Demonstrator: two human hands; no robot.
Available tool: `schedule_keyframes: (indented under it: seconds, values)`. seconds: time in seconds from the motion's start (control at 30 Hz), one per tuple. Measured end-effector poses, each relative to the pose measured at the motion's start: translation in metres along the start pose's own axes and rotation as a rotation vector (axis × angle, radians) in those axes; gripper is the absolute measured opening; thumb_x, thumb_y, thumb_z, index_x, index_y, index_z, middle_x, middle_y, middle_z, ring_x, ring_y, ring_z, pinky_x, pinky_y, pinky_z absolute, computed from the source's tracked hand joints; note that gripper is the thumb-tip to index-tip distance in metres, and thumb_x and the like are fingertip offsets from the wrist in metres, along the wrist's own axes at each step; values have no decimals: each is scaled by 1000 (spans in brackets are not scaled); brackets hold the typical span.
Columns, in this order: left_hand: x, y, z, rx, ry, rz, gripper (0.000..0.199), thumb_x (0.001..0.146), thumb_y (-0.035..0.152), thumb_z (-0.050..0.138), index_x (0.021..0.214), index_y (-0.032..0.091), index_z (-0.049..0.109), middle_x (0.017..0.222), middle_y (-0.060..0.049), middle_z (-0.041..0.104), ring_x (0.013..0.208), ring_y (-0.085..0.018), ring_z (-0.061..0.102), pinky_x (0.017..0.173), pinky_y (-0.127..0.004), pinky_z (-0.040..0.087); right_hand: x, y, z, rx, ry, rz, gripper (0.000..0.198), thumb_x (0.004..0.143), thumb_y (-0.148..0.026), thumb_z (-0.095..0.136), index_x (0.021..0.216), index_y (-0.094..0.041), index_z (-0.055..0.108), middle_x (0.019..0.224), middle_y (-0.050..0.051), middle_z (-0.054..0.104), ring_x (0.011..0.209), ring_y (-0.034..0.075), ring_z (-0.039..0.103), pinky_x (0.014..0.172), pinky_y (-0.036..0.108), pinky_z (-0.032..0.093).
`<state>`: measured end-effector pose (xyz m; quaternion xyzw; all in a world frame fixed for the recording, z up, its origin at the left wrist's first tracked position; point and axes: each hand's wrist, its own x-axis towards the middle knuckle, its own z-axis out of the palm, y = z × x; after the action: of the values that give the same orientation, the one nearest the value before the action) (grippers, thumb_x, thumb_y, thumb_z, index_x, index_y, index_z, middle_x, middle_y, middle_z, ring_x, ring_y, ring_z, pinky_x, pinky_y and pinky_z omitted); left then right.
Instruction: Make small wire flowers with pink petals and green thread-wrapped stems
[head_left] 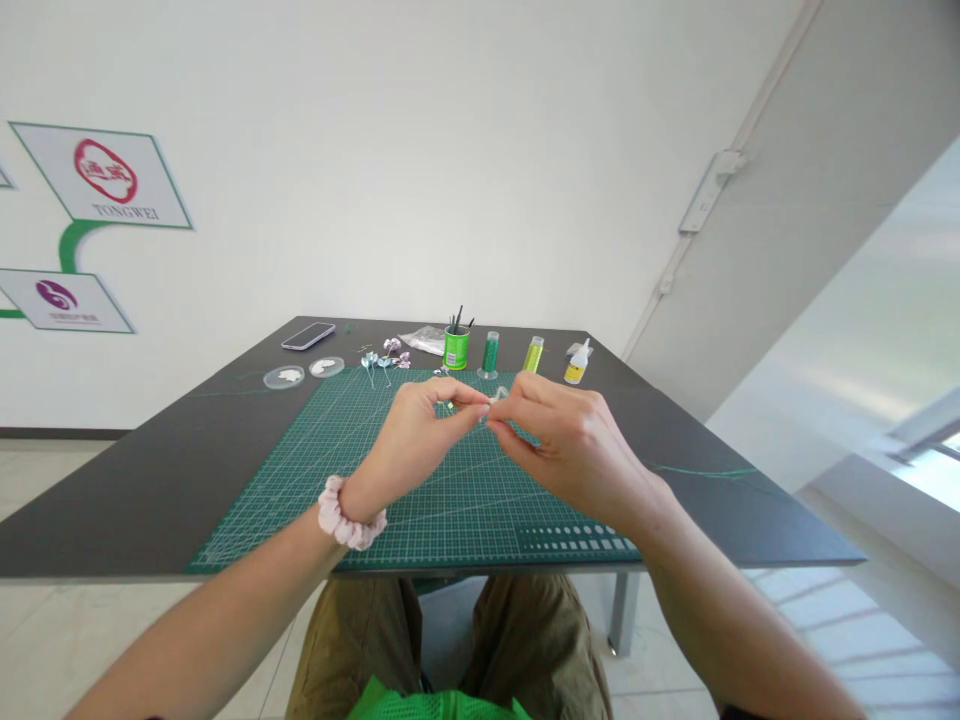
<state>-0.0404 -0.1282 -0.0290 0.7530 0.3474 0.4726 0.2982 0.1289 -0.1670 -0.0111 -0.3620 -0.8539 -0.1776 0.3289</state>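
Note:
Above the green cutting mat (300, 500), my left hand (421, 425) and my right hand (559, 430) meet fingertip to fingertip. Between them is a small whitish piece (501, 394), too small to name. Each hand pinches it with thumb and forefinger, and the fingers cover most of it. A tiny yellowish bit (451, 405) shows behind my left fingers. Beyond the hands, small pale blue flowers (369, 362) and pinkish flowers (393, 346) on thin wire stems lie at the mat's far edge.
Along the far side stand a green can (456, 350) of tools, a dark green thread spool (490, 354), a yellow-green spool (533, 355) and a glue bottle (577, 364). Two shallow dishes (284, 377) with white pieces and a phone (308, 336) lie at left, a plastic bag (424, 340) behind.

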Motion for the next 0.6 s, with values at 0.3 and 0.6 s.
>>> schedule_keyframes:
  seconds: [0.3,0.6]
  values:
    - [-7,-9,2,303,4,364,13,82,14,66,77,25,70,73,5,70,73,-14,60,84,-39,42,25,22,-17,248,-172,12,17,85,-14,57,71,-14,66,66,-1,52,60,10,44,56,25,31]
    - [-11,-7,-1,387,12,561,10,88,20,61,86,25,69,75,6,73,79,-14,63,101,-47,30,36,40,-20,789,-403,190,14,80,-22,63,68,-14,64,61,-3,51,56,8,40,51,24,30]
